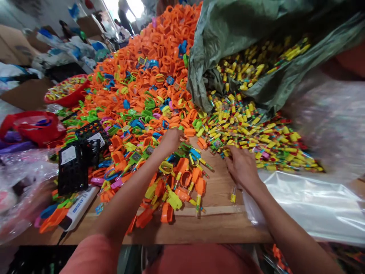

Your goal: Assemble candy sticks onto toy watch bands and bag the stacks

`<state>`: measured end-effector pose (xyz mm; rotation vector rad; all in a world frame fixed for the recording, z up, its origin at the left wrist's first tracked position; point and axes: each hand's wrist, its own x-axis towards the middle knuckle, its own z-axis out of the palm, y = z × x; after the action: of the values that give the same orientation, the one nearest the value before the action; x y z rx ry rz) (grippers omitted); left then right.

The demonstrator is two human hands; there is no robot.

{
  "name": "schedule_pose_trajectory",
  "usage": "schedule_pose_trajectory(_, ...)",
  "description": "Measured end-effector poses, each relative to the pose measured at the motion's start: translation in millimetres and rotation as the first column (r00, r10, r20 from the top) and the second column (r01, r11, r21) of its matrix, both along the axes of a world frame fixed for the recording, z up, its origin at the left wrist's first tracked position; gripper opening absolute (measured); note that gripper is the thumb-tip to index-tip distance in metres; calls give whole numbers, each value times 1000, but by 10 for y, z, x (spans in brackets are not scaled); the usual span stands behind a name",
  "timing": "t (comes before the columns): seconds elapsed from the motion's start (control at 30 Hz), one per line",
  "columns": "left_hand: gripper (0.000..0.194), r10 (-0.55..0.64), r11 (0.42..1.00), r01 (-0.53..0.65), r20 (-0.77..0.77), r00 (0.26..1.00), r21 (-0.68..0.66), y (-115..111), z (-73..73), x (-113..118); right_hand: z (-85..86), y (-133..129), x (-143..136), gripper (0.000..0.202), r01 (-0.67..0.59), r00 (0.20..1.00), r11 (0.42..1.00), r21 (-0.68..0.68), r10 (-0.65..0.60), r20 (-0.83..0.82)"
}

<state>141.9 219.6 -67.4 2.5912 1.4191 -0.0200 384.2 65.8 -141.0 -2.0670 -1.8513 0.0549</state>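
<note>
My left hand (171,141) reaches over the near edge of a big heap of toy watches (148,83), mostly orange with some green, blue and yellow. Its fingertips are hidden among the pieces, so what it holds does not show. On the right, my right hand (241,163) has its fingers bent around a small yellow-capped tube (227,152) at the edge of a pile of such tubes (251,129). A green watch (216,144) lies just left of those fingertips. Between my arms, orange and yellow watches (182,179) lie mixed with tubes on the wooden table (216,224).
A green sack (208,49) spills tubes at the upper right. Clear plastic bags (302,201) lie at the right edge. To the left are black trays (73,167), a white power strip (81,207), a red bag (34,127) and a red basin (70,99). People stand far behind.
</note>
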Motion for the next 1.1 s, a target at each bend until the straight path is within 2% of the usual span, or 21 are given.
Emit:
schedule_pose_trajectory(0.13,21,29,999,-30,-54,998,-17,207,-170,205,3,-43,14,40,-82,978,994,68,94,-184)
schedule_pose_trajectory(0.3,19,5,1000,-5,11,1000,20,180,-145,220,90,-56,-80,41,-94,874,988,122,140,-465)
schedule_pose_trajectory(0.4,20,-33,999,30,92,995,31,14,-66,219,154,-40,-203,32,-92,725,986,138,161,-670)
schedule_pose_trajectory(0.47,18,-51,998,46,173,984,33,-162,-19,227,204,-20,-288,27,-107,580,984,142,178,-795)
schedule_pose_trajectory(0.53,16,-89,996,77,321,943,50,-361,7,232,257,-1,-359,30,-127,417,985,114,158,-895)
schedule_pose_trajectory(0.6,13,-170,985,136,474,864,105,-545,7,230,306,7,-408,37,-135,277,988,70,106,-955)
schedule_pose_trajectory(0.67,13,-263,964,196,535,803,179,-687,-15,225,340,0,-434,43,-124,182,991,46,68,-981)
schedule_pose_trajectory(0.77,16,-341,935,228,508,791,272,-807,-55,221,362,-30,-444,46,-105,73,994,45,52,-996)
schedule_pose_trajectory(0.93,24,-421,883,269,392,818,385,-894,-58,228,367,-71,-441,48,-92,-17,995,27,25,-1000)
schedule_pose_trajectory(1.1,30,-487,835,300,363,795,462,-963,-7,229,398,-77,-434,42,-126,20,991,48,51,-998)
